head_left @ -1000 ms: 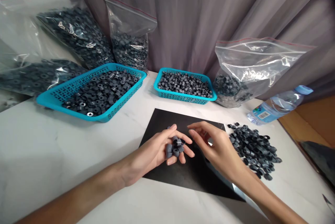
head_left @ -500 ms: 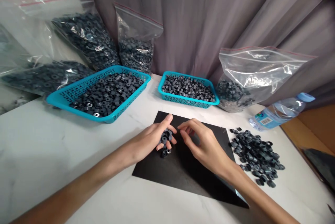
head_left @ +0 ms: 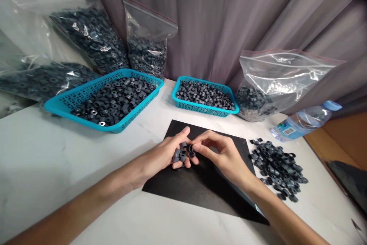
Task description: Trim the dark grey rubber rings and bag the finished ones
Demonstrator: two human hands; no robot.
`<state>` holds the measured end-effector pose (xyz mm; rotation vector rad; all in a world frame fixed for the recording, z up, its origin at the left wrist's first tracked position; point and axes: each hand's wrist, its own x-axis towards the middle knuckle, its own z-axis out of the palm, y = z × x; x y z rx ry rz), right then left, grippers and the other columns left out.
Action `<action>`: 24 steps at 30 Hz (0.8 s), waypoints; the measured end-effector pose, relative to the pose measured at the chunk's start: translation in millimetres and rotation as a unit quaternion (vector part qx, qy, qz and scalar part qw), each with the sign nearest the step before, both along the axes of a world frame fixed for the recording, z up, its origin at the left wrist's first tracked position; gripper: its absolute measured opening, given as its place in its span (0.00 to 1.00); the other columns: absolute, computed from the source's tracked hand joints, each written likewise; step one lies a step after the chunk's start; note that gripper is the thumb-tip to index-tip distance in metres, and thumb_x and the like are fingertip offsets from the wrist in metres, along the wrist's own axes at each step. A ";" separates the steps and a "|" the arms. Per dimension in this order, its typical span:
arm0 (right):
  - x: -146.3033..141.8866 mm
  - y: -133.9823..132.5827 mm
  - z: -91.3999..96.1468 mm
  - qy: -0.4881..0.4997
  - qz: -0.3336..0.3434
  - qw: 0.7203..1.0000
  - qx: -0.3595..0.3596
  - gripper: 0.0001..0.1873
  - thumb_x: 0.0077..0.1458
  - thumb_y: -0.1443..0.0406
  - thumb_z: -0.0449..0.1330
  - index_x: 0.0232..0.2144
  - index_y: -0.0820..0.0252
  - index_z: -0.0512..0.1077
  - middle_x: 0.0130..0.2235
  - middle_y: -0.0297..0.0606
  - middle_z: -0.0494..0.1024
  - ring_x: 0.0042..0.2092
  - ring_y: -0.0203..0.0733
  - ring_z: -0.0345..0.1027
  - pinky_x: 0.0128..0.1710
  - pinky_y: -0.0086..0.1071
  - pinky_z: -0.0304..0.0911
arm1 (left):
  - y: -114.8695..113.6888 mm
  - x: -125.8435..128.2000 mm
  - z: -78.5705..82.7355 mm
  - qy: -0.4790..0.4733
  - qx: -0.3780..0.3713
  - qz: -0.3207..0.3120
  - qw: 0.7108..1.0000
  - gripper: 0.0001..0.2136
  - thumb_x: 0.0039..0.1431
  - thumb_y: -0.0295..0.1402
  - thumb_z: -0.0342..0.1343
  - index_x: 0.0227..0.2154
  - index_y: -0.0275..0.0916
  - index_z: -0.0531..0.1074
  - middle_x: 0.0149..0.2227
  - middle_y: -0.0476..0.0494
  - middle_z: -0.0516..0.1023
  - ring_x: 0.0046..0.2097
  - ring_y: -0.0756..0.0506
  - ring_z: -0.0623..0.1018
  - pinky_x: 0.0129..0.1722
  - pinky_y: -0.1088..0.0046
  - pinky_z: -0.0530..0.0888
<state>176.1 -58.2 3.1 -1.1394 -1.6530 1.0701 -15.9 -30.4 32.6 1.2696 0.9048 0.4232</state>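
Note:
My left hand [head_left: 169,151] is turned palm inward, cupped round several small dark grey ring-shaped parts [head_left: 180,154]. Its thumb points up and its fingers curl under them. With thumb and forefinger pinched, my right hand [head_left: 219,151] grips a dark ring [head_left: 191,148] at the left hand's fingertips. Both hands are over a black mat [head_left: 186,191] on the white table. Just under the left fingers, more dark parts are partly hidden. A loose heap of dark rings [head_left: 279,168] lies to the right of the mat.
Behind the mat stand two blue baskets, one larger [head_left: 120,126] and one smaller [head_left: 200,111], both holding dark rings. Zip bags of parts [head_left: 94,40] [head_left: 147,52] [head_left: 255,101] lean at the back. A water bottle [head_left: 306,122] lies at the right.
My right hand's fingertips have moved left to my left hand and now pinch a ring there. The left hand keeps its cupped hold on the rings. The view has shifted slightly.

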 end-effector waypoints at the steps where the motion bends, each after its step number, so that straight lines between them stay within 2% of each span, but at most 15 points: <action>1: 0.9 0.7 -1.8 0.012 0.001 1.000 -0.005 0.10 0.62 0.57 0.62 0.38 0.57 0.78 0.38 0.36 0.79 0.39 0.40 0.72 0.42 0.34 0.65 | -0.2 0.6 0.2 -0.004 -0.007 0.001 1.000 0.28 0.65 0.56 0.41 0.38 0.36 0.75 0.34 0.41 0.79 0.29 0.47 0.67 0.34 0.68 0.63; 8: 3.0 2.3 -6.2 0.039 -0.004 0.999 -0.018 0.09 0.61 0.57 0.64 0.38 0.55 0.80 0.39 0.36 0.80 0.40 0.41 0.72 0.42 0.35 0.65 | 1.0 -2.7 -7.5 0.002 -0.003 0.004 1.000 0.25 0.67 0.52 0.43 0.38 0.35 0.76 0.35 0.41 0.79 0.31 0.47 0.68 0.34 0.68 0.62; 13: 5.3 2.8 -6.0 0.023 -0.008 1.000 -0.014 0.11 0.64 0.57 0.60 0.43 0.54 0.78 0.40 0.37 0.80 0.39 0.40 0.72 0.38 0.33 0.65 | 2.0 -4.2 -6.6 0.008 0.005 0.004 1.000 0.22 0.68 0.49 0.44 0.42 0.36 0.75 0.36 0.41 0.79 0.34 0.46 0.70 0.35 0.69 0.63; 16: 7.9 2.0 -8.4 -0.038 -0.040 0.998 0.030 0.11 0.67 0.60 0.56 0.45 0.55 0.76 0.41 0.37 0.77 0.39 0.40 0.70 0.39 0.34 0.65 | 4.0 -4.6 -3.8 0.011 0.007 0.008 1.000 0.22 0.67 0.49 0.45 0.44 0.36 0.74 0.37 0.41 0.80 0.34 0.46 0.71 0.35 0.69 0.64; 18: 9.9 0.5 -10.7 -0.103 -0.038 0.992 0.060 0.10 0.68 0.63 0.54 0.46 0.55 0.74 0.42 0.38 0.75 0.40 0.40 0.70 0.41 0.35 0.65 | 6.7 -5.5 -1.8 0.020 0.011 0.020 1.000 0.22 0.66 0.50 0.45 0.43 0.37 0.74 0.36 0.41 0.80 0.35 0.46 0.71 0.35 0.69 0.64; 21: 11.9 -1.0 -13.4 -0.189 0.006 0.979 0.079 0.14 0.67 0.67 0.54 0.53 0.54 0.69 0.47 0.40 0.72 0.43 0.40 0.69 0.45 0.37 0.67 | 13.1 -7.6 -0.4 0.038 0.032 0.047 0.998 0.20 0.65 0.50 0.47 0.37 0.37 0.73 0.32 0.45 0.76 0.34 0.47 0.70 0.32 0.72 0.63; 24: 10.5 5.1 -13.8 -0.245 0.053 0.964 0.092 0.23 0.65 0.70 0.53 0.61 0.52 0.61 0.54 0.43 0.67 0.49 0.43 0.68 0.49 0.39 0.68 | 21.8 -9.6 -3.9 0.039 0.074 0.119 0.989 0.17 0.63 0.47 0.52 0.28 0.38 0.66 0.28 0.52 0.66 0.29 0.51 0.63 0.28 0.76 0.58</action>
